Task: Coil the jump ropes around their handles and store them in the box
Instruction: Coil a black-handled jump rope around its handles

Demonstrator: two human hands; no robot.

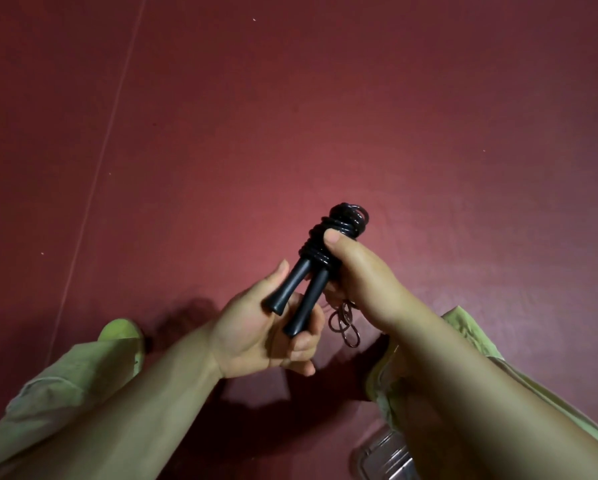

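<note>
A: Winding looks almost done: the black rope (328, 233) sits in tight turns around the upper half of the two handles (299, 292), which are held in the air above the red floor (290, 116).

B: So which step is this?

A: The end of the coiling, I'd judge. A few loose loops (346, 322) hang below the right hand, so some cord has yet to be taken up or tucked in.

B: How are the hands placed?

A: The right hand (356, 271) is closed around the wrapped part, thumb pressed flat on the turns. The left hand (266, 330) cradles the flared handle ends, fingers curled loosely round them, thumb up beside one handle.

B: What does the next move call for?

A: Keeping the thumb on the turns so they don't spring loose, then securing the slack. After that the bundle goes into the box (384, 459); a clear container partly shows at the bottom edge, under the right forearm, and that is probably it.

B: Counts?

A: One rope, two handles, one likely box. No second rope in view. One shoe (119, 329) beside the left forearm.
</note>
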